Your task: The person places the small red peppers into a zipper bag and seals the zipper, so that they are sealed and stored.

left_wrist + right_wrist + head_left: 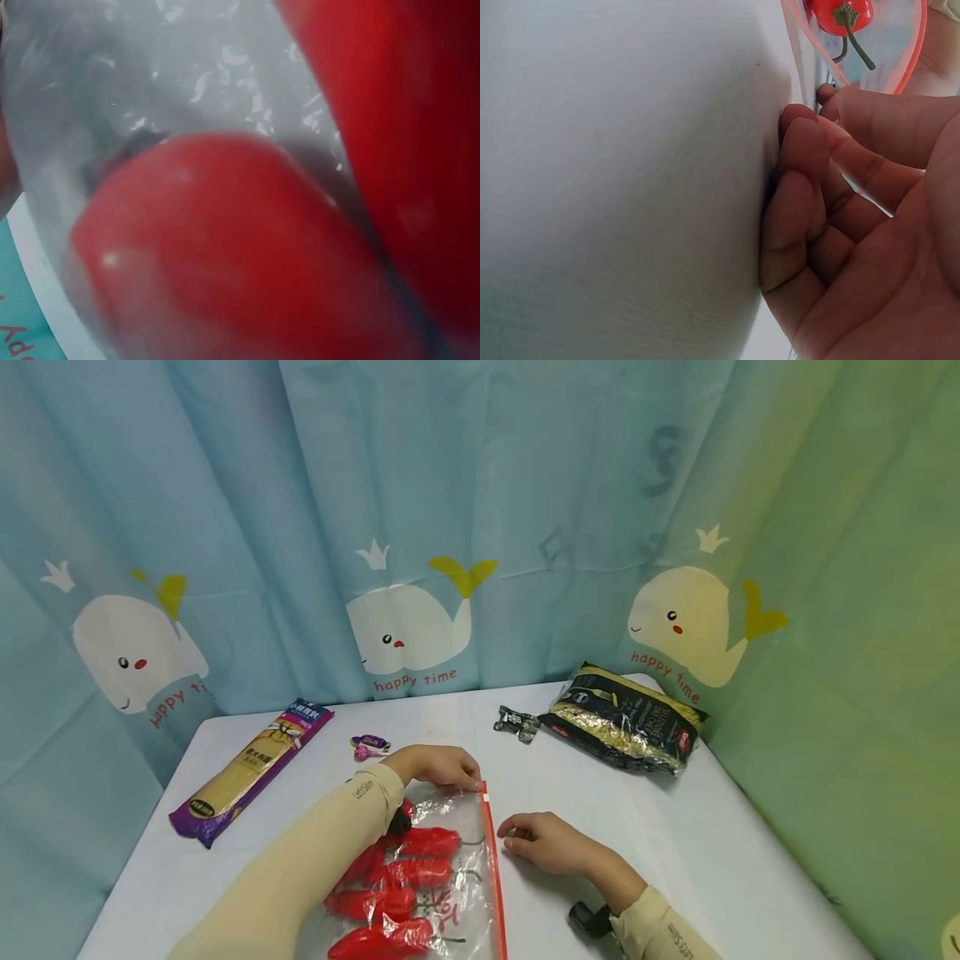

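Note:
A clear zip bag [438, 800] with a red zip strip [493, 881] along its right side lies at the table's front. Inside are several red chili peppers [420, 872] with thin dark stems. My left hand [444, 767] reaches across the bag and pinches its far corner at the end of the strip. Through the plastic, the left wrist view shows a red pepper [217, 240] close up and blurred. Just right of the strip, my right hand [553, 845] rests on the table with loosely curled fingers and holds nothing. In the right wrist view its fingertips [804, 142] lie against the white tabletop.
A purple pack of spaghetti [258, 768] lies at the left. Behind the bag are a purple-wrapped candy [375, 742] and a pink lollipop [363, 752]. A small black wrapped packet [516, 723] and a large black-and-gold bag [622, 720] lie toward the back right, before the whale-print curtain [525, 527].

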A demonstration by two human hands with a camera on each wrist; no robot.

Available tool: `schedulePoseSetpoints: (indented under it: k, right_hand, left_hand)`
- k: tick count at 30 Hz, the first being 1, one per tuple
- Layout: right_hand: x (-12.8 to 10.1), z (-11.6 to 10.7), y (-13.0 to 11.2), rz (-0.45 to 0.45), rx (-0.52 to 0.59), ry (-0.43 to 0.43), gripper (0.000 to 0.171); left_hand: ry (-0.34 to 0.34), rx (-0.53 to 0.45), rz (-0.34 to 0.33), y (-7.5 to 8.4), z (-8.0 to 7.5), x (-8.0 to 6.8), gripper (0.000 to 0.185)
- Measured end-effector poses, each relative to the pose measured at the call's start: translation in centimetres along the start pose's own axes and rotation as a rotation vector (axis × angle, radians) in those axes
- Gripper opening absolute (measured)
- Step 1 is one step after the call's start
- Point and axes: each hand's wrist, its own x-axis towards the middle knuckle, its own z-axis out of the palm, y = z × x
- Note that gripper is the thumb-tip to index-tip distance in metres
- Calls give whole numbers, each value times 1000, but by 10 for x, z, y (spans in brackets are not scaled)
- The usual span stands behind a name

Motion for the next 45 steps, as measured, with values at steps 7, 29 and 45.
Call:
schedulePoseSetpoints:
  k: [7,29,45]
  right_hand:
    - [5,0,1,-14,10,-9,18]
    - [-13,-50,-36,-98,7,75,28]
    - [-44,-123,-171,-550,-383,447,23]
  left_hand:
    - [31,-38,0,-3,2,-5,19]
    - [533,-160,405,47,-12,-148,16]
    - [1444,380,1006,119,29,-214,27]
